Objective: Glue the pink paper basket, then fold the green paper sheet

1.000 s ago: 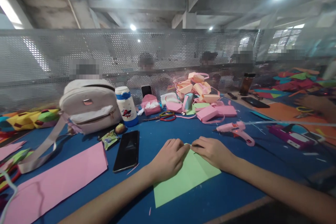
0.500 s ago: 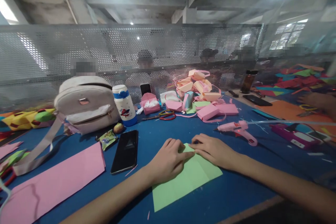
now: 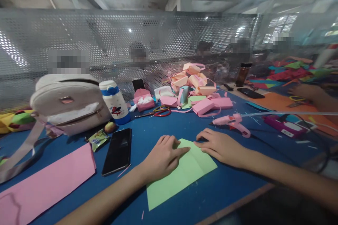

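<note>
A light green sheet of paper [image 3: 179, 179] with faint creases lies slanted on the blue tabletop. My left hand [image 3: 164, 157] rests on its upper left part, index finger stretched across the paper and the other fingers loosely bent. At the upper right edge of the sheet, my right hand [image 3: 220, 146] has its fingers apart, with the thumb side touching or just over the paper. Right of that hand lies a pink hot glue gun [image 3: 232, 122] with a glue stick in it. A black phone [image 3: 117, 153] is left of my left hand.
Folded pink paper [image 3: 52, 182] lies at the left, below a pale backpack [image 3: 70, 107] and a water bottle [image 3: 114, 102]. Scissors [image 3: 161, 111] and piled paper boxes [image 3: 195, 81] stand behind. Another person's hand [image 3: 303, 93] is at far right. A perforated screen [image 3: 158, 31] closes the back.
My right hand has drawn slightly away from my left hand, widening the gap between their fingertips. The view has shifted, so everything appears further left and mostly higher.
</note>
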Available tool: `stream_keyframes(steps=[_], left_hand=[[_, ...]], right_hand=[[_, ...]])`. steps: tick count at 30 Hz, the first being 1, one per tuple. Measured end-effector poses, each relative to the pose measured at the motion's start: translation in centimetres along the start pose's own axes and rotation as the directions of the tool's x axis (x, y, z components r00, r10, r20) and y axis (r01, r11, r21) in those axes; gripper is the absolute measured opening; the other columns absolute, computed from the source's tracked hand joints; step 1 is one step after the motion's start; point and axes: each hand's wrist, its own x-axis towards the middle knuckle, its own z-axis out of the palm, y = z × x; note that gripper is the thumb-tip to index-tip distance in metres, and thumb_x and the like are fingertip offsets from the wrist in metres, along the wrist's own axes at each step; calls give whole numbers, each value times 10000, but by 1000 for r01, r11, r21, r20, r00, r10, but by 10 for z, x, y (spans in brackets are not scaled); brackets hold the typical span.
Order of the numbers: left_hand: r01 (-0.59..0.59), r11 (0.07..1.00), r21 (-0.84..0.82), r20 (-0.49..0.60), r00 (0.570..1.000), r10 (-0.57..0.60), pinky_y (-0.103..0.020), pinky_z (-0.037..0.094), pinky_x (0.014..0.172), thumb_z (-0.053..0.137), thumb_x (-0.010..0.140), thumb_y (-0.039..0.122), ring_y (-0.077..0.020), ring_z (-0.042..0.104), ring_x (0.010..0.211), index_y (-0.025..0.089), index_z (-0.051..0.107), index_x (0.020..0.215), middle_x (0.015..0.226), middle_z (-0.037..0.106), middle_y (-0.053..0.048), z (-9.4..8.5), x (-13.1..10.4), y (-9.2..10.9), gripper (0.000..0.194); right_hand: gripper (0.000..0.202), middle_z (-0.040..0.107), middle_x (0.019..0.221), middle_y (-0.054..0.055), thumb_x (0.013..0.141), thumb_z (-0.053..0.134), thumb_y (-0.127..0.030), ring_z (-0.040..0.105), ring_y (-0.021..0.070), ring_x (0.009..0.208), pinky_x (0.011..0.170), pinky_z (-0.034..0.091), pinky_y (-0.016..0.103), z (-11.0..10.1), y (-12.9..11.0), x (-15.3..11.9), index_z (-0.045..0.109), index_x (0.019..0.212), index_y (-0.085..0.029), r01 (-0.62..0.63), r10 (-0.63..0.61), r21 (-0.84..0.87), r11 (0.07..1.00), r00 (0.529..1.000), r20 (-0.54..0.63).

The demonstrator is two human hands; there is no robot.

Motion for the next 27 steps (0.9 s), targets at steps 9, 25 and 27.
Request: stream_keyframes(steps=[9,25,27], left_hand=[[14,1000,-11,30,999,-13,-420,452,932,415,977,150,-266,536,1069,225,521,1362,1176,571,-115,-9,-3,7,406],[307,844,-440,-173,893,-415,-408,505,841,441,917,162,-258,606,946,182,684,1090,1002,626,-108,-4,-50,-25,299],[308,815,-491,-175,881,-439,-339,508,813,443,919,165,-222,629,930,197,703,1029,999,643,-89,-6,-52,-30,283]], right_hand=[[265,668,1083,89,994,461,-193,609,252,983,815,521,402,-8,-9,-8,718,1057,-176,-25,25,-45,999,1000,1],[108,680,880,24,997,496,-269,649,206,787,631,381,281,24,-6,62,551,937,-198,-189,186,59,980,981,60],[155,668,852,2,1024,446,-307,639,186,754,623,371,270,26,0,60,528,934,-211,-221,217,116,968,975,48]])
